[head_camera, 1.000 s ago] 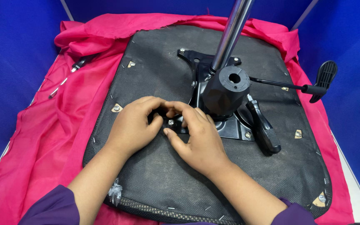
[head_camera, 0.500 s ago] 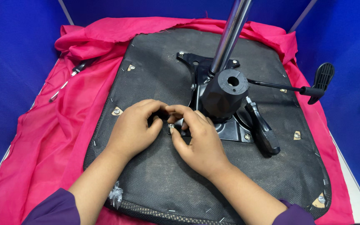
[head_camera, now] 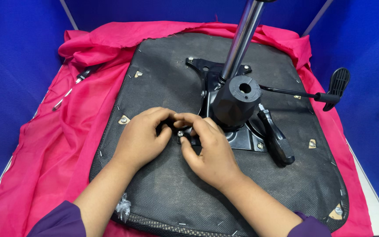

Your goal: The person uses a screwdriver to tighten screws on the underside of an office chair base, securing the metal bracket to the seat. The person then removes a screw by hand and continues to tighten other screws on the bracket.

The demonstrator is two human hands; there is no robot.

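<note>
Both hands meet at the near left corner of the black metal plate [head_camera: 242, 136] bolted to the underside of the chair seat [head_camera: 163, 83]. The left hand [head_camera: 142, 139] is curled with its fingertips bent in against the plate's corner, and the right hand [head_camera: 209, 151] pinches with thumb and forefinger right beside a small silver bolt [head_camera: 180, 133]; both are closed around that spot, though whether either truly grips the bolt or only a small part next to it I cannot tell. Compared with a second ago, the hands have hardly shifted along the seat; the fingers have drawn a little apart, so the bolt head now shows between them where it was covered. That suggests the work on this corner fastener is ongoing, with the bolt sitting in its hole and not yet clearly tightened or freed.

Outward from there, the black column socket [head_camera: 237, 103] rises from the plate's middle, with the shiny metal tube [head_camera: 242, 39] leaning up out of frame. A black lever handle [head_camera: 279, 142] lies along the plate's right edge, and a thin rod ends in a paddle [head_camera: 336, 85] past the seat's right edge. A pink cloth [head_camera: 84, 114] lies beneath the seat.

The plate's corner under the fingers is hidden, the tube's top is cut off, and the small metal tools [head_camera: 80, 79] on the cloth's left edge are too small to name
</note>
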